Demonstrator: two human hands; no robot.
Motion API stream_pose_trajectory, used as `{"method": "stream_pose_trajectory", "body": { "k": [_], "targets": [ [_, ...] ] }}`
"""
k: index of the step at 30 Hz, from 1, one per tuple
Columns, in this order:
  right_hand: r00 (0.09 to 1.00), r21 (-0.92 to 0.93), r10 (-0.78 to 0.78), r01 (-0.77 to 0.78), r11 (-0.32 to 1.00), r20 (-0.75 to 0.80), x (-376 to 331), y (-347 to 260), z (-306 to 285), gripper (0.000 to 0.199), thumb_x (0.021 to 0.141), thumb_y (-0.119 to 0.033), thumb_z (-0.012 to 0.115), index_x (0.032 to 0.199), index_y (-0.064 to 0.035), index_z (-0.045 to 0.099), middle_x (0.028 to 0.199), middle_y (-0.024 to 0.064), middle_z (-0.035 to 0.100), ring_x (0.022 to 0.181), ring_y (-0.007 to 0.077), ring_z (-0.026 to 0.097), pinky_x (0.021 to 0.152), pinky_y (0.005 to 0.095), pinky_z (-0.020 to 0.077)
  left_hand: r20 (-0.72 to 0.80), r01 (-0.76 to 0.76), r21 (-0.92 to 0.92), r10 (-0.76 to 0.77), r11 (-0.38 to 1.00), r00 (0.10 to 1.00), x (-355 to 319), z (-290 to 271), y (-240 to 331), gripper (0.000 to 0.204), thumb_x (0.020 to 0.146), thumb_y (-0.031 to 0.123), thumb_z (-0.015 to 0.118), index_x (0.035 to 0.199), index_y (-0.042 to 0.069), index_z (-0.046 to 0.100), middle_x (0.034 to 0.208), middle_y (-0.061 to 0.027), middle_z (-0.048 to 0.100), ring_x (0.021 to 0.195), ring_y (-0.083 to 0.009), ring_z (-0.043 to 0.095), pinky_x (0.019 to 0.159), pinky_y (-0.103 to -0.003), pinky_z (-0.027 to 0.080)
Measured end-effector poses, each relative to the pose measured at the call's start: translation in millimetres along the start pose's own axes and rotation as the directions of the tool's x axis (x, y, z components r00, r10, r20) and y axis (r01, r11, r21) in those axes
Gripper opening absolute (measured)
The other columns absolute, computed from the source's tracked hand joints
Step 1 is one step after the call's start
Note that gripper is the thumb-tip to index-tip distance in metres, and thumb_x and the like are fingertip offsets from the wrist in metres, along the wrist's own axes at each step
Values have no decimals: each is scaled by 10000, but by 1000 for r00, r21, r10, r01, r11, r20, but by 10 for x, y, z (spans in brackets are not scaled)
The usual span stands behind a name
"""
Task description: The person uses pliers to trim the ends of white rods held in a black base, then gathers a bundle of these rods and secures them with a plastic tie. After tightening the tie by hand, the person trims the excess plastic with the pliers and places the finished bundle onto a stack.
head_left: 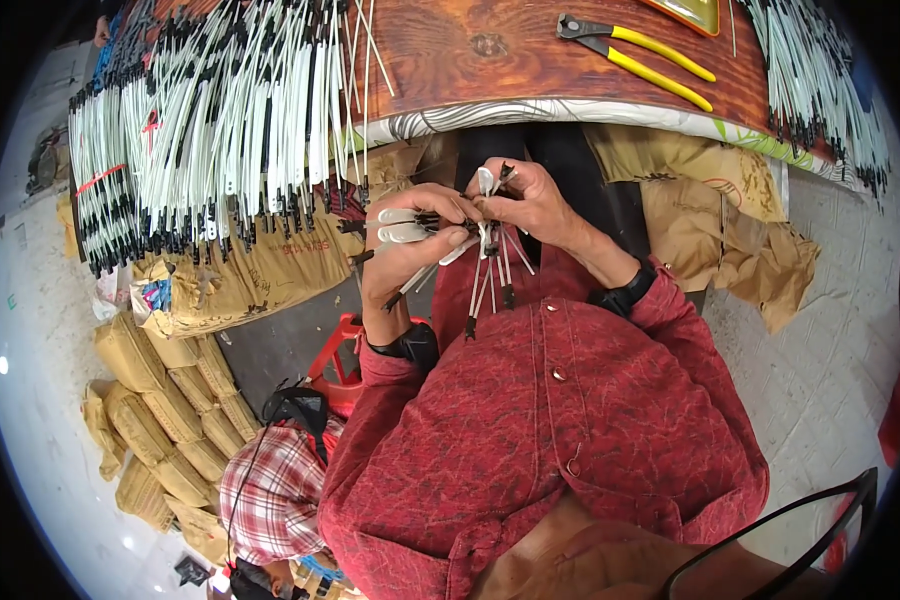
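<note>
Both hands meet above my lap, in front of the table edge. My left hand (415, 240) is closed around a small bundle of thin pale rods (485, 280) with black end pieces. Flat rounded white tips stick out between its fingers, and the rods fan downward toward my shirt. My right hand (535, 205) pinches the upper part of the same bundle, its thumb and fingers close to the left fingertips. A white tip and a black forked end show above the right thumb. The exact point where the fingers press together is partly hidden.
A large heap of similar rods (240, 120) overhangs the table's left side; more rods (820, 90) lie far right. Yellow-handled cutting pliers (660, 65) rest on the wooden table (450, 50). Brown paper sacks (175, 400), a red stool (338, 365) and another person (280, 490) are at left.
</note>
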State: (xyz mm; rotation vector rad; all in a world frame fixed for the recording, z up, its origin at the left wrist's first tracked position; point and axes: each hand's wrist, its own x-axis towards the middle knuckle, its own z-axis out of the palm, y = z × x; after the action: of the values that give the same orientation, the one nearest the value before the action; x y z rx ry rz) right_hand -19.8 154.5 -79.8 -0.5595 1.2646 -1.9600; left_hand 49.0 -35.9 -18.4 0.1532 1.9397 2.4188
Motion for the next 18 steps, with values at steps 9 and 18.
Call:
{"method": "stream_pose_trajectory", "body": {
  "k": [9,18],
  "targets": [
    [989,-107,-98,87,990,-111,35,39,22,66,882,-53,674,925,-11,648,840,-10,631,795,50,565,729,237,478,-31,26,-24,-26,999,999,33,-51,-78,129,766,-34,744,857,-5,657,909,-158,688,875,-229,667,800,-357,546],
    [988,-121,-73,56,991,-134,49,97,-3,73,904,-42,673,965,-4,660,928,16,668,865,66,608,788,246,497,-97,40,-30,-43,999,994,54,-61,-83,120,748,-35,763,828,-27,674,862,-173,694,852,-248,683,815,-384,553]
  ]
}}
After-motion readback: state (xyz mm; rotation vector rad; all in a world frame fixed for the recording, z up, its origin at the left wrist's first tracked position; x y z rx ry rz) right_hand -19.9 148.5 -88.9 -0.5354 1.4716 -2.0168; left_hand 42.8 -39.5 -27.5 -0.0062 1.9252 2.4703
